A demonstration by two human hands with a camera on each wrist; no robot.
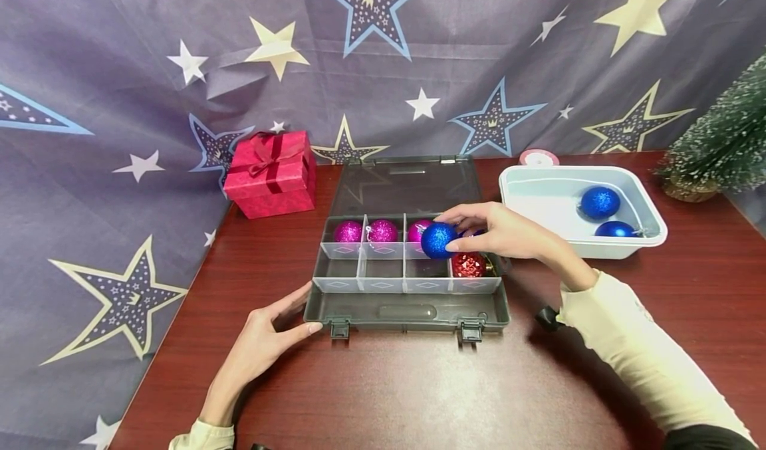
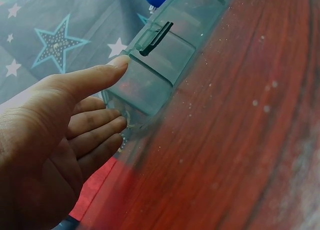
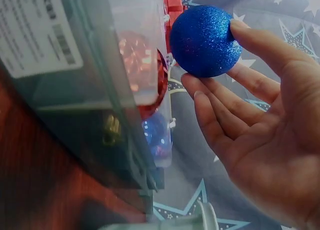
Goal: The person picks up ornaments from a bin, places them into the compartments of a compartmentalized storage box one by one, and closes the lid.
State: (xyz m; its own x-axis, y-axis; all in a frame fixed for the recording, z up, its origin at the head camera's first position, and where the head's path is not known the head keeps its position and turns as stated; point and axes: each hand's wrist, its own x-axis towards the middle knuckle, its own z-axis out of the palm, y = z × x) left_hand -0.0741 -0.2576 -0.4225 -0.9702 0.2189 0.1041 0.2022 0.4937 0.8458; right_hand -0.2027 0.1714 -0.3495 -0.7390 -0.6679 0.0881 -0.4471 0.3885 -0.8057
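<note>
My right hand [image 1: 497, 230] pinches a blue glitter ball [image 1: 438, 240] between thumb and fingers, above the divided plastic case [image 1: 407, 312]. In the right wrist view the same blue ball [image 3: 204, 42] hangs beside the case, apart from its dividers. Three magenta balls [image 1: 382, 231] sit in the back row. Behind my right hand another blue ball shows partly in the back right compartment. A red faceted ball [image 1: 469, 265] lies in the front right compartment. My left hand [image 1: 257, 340] rests on the case's front left corner with its fingers straight and the thumb touching the edge.
A white tub [image 1: 529, 221] with two blue balls stands to the right, a ribbon roll [image 1: 538, 158] behind it. The red gift box [image 1: 272, 177] stands back left, a small frosted tree [image 1: 724, 131] far right. The case lid [image 1: 407, 184] lies open at the back.
</note>
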